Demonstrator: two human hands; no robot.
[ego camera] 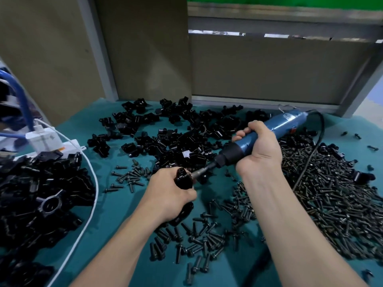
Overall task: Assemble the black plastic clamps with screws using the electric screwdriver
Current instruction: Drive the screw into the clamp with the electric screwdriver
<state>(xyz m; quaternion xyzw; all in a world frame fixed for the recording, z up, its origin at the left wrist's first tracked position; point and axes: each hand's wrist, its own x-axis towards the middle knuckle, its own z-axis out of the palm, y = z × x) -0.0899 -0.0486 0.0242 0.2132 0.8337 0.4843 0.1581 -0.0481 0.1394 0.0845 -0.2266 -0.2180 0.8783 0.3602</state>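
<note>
Loose screws (199,241) by near desk (116,214) edge. Left hand (167,195) grips clamp (183,179); right hand (258,150) clenches electric screwdriver (286,123). Slanted bit (198,172) may slip off.

- The clamp (183,180) is gleaming as glossy black plastic.
- The electric screwdriver (290,121) is showing a smooth blue casing, a matt black collar and a dull grey metal bit.
- The screws (331,204) are looking like dark, dull metal.
- The table cover (116,204) is lying as matt teal cloth.
- The white cable (96,191) is shining smooth.
</note>
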